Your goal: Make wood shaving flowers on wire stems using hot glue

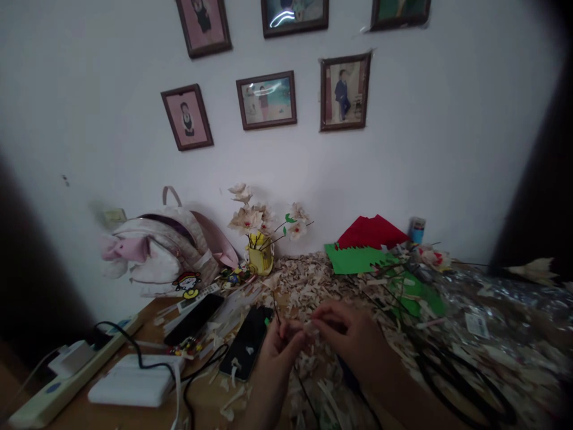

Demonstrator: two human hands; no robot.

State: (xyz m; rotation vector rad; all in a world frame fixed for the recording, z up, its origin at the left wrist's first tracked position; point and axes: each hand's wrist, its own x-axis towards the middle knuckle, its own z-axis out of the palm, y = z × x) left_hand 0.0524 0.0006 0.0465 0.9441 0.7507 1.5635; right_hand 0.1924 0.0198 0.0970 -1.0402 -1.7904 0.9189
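My left hand [277, 349] is closed in a pinch on a thin dark stem [275, 310] that sticks up from its fingers, a small pale piece at its top. My right hand [347, 328] meets it from the right, fingers pinched on a small pale scrap [310, 327] between the two hands. Both hands hover over a table [80, 412] strewn with pale wood shavings [313, 280]. A black phone [246, 349] lies just left of my left hand.
A yellow vase with pale paper flowers [260, 251] stands by the wall, a white-and-pink backpack [156, 251] to its left. Green paper [353, 260] and red paper [371, 233] lie at the back right. A power strip [58, 388], white box [134, 388], cables and second phone [194, 319] lie left.
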